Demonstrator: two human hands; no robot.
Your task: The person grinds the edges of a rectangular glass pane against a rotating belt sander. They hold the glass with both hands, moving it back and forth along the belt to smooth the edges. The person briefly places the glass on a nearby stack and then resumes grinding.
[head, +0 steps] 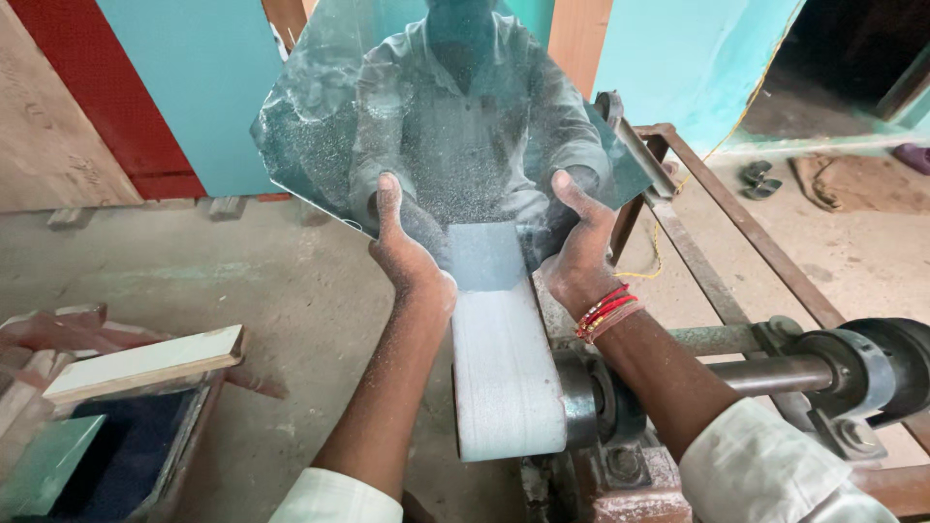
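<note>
A dusty mirror pane (455,107) is held tilted over a pale sanding belt (499,368), its lower edge resting on the belt. My left hand (407,257) grips the pane's lower left edge. My right hand (581,252) grips its lower right edge; red thread bands circle that wrist. The glass reflects a person in a light shirt and is speckled with grinding dust. The belt runs over a drum toward me.
A steel shaft and bearing block (852,373) sit at the right on a rusty metal frame (736,232). A wooden box with a pale plank (145,363) stands at the lower left. Red and turquoise panels (184,87) lean behind. Sandals (760,179) lie on the concrete floor.
</note>
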